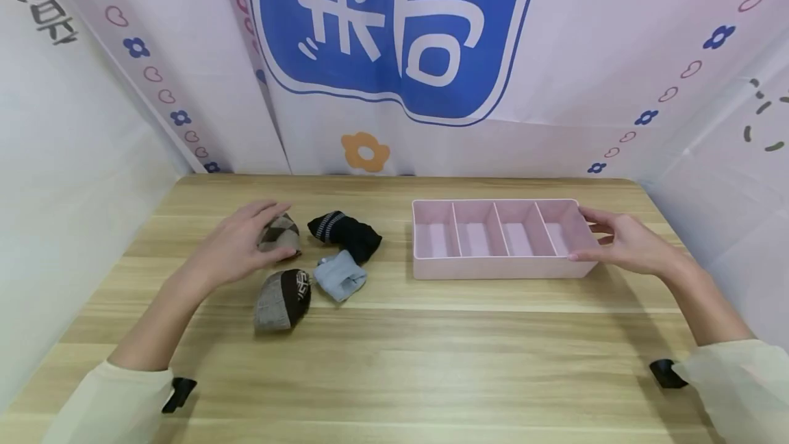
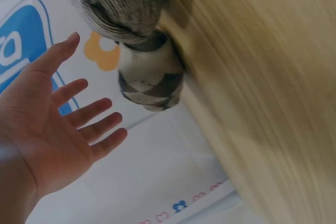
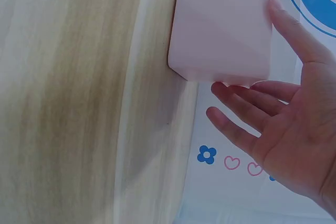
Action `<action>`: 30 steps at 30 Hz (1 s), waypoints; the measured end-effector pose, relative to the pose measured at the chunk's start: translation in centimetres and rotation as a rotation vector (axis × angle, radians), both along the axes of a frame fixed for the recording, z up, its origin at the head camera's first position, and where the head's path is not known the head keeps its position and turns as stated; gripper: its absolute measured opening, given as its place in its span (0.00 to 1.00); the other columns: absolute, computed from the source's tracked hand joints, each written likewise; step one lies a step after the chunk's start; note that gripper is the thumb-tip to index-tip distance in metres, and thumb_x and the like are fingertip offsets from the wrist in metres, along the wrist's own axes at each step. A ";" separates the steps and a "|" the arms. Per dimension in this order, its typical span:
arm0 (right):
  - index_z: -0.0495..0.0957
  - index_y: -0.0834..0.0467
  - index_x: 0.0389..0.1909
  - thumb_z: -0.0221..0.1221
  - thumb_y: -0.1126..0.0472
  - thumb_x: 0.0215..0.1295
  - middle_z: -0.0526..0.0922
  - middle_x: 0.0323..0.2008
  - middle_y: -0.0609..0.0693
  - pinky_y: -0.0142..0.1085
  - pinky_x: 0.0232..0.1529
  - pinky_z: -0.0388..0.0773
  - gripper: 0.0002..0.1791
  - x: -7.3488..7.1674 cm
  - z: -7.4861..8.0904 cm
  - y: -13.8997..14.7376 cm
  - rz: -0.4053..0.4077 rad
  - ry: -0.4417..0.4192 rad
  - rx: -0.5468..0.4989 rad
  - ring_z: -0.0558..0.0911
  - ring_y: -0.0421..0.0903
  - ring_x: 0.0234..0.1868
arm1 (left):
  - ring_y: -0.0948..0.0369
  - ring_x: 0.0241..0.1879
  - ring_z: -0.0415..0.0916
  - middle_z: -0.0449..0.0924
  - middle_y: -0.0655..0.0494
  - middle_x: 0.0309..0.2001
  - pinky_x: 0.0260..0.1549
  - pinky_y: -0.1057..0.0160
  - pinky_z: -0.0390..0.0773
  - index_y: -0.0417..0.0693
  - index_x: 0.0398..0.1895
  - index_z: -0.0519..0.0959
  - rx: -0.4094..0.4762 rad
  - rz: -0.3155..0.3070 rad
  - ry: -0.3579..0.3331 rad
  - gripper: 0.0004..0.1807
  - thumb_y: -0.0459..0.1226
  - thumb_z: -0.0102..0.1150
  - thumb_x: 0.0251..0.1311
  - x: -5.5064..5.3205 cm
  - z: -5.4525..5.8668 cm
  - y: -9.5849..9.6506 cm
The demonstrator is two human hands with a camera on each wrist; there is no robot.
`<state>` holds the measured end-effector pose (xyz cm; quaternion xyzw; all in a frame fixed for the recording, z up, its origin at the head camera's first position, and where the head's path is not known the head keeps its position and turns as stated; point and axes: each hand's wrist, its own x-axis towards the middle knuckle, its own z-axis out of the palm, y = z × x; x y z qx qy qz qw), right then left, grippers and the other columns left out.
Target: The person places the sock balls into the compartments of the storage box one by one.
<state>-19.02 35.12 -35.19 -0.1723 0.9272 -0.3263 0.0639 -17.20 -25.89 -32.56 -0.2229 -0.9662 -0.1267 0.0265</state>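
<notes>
My left hand (image 1: 237,242) reaches over the rolled brown checkered sock (image 1: 282,235), thumb and fingers spread on either side. In the left wrist view, the fingers (image 2: 89,113) are apart from that sock (image 2: 152,80). A grey and dark brown rolled sock (image 1: 280,301) lies nearer me, with a light blue one (image 1: 340,276) and a black one (image 1: 348,233) to its right. At the right end of a pink four-section box (image 1: 487,268), my right hand (image 1: 635,242) holds the corner, thumb on the front rim, fingers against the end wall (image 3: 226,35).
The light wooden table (image 1: 401,368) carries everything. A white printed cloth (image 1: 585,88) hangs behind the table's back edge and along both sides. Black straps (image 1: 179,395) sit by the sleeves. The box's sections hold nothing.
</notes>
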 end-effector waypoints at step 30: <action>0.58 0.80 0.73 0.76 0.63 0.57 0.66 0.70 0.77 0.24 0.46 0.80 0.50 0.1 -0.2 -0.1 0.001 -0.032 -0.068 0.81 0.69 0.58 | 0.28 0.61 0.68 0.67 0.22 0.65 0.60 0.30 0.69 0.24 0.69 0.67 0.129 0.071 -0.156 0.45 0.37 0.79 0.53 -2.9 -2.6 -1.1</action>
